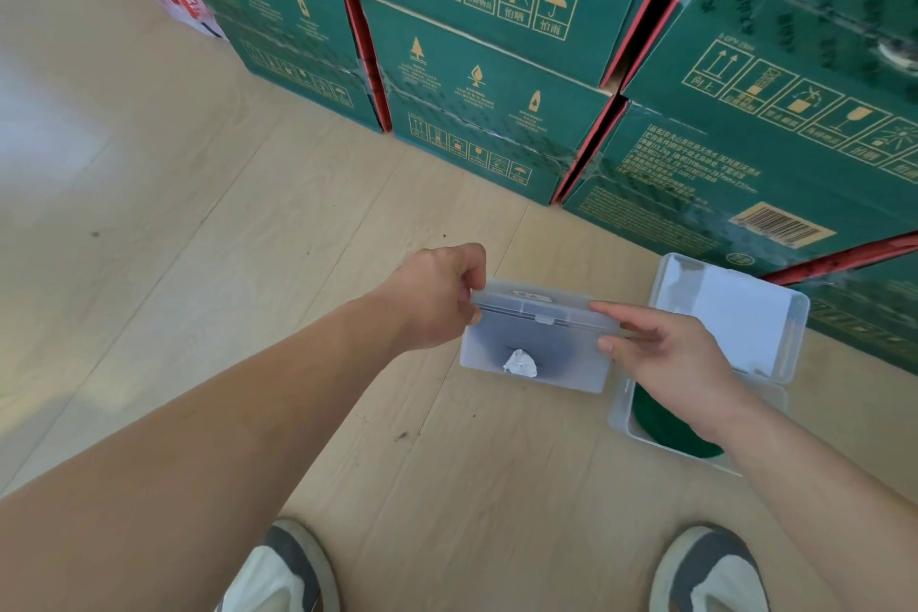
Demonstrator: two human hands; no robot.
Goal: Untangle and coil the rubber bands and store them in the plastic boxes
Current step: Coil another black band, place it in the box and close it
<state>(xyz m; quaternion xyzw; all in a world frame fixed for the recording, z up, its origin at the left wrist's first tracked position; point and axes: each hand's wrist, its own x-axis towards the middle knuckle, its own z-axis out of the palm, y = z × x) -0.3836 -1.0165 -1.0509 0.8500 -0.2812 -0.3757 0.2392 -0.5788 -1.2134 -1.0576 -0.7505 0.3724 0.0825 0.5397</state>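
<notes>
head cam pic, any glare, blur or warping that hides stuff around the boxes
Head view: wide-angle warping bends the green cartons and floor planks; glare whitens the floor at far left; the shiny wrap on the upper right cartons shows reflections. The closed plastic box held by the left hand and right hand is frosted, so its dark contents look hazy. The open box is readable.

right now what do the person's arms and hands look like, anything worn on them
Both arms are bare for all of their visible length: no sleeves, gloves or watch show. The left hand and right hand carry no visible rings or markings, and the fingers have short, plain nails.
</notes>
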